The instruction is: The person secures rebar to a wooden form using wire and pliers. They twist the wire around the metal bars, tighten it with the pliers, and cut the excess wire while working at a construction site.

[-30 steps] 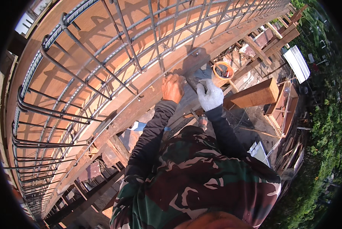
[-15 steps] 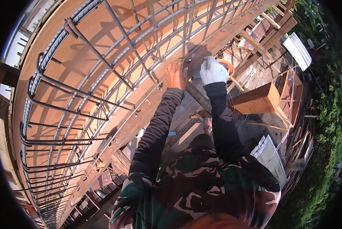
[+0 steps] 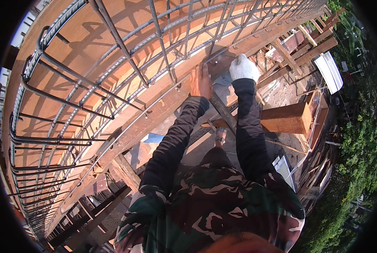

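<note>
My left hand [image 3: 201, 81] is bare and lies on the edge of a long wooden beam [image 3: 163, 102], its fingers stretched out. A small pale round spot [image 3: 216, 62], perhaps a nail head, shows on the beam by its fingertips. My right hand [image 3: 244, 67] wears a white knitted glove and is closed in a fist just right of the beam. A thin dark line runs beside the glove; whether the fist grips it, I cannot make out. Above the beam stands a cage of ribbed steel bars [image 3: 131, 54] against a plywood panel [image 3: 91, 31].
A dark timber brace [image 3: 223, 111] slants below my hands. At right, a thick wooden post [image 3: 287, 118] juts up near a white corrugated sheet [image 3: 328, 72]. Planks [image 3: 287, 57] and scraps lie lower down. Green plants [image 3: 357, 156] border the far right.
The whole view has shifted. My right fist has moved slightly away from my left hand, and the orange round thing beside the glove no longer shows. My left hand stays on the beam.
</note>
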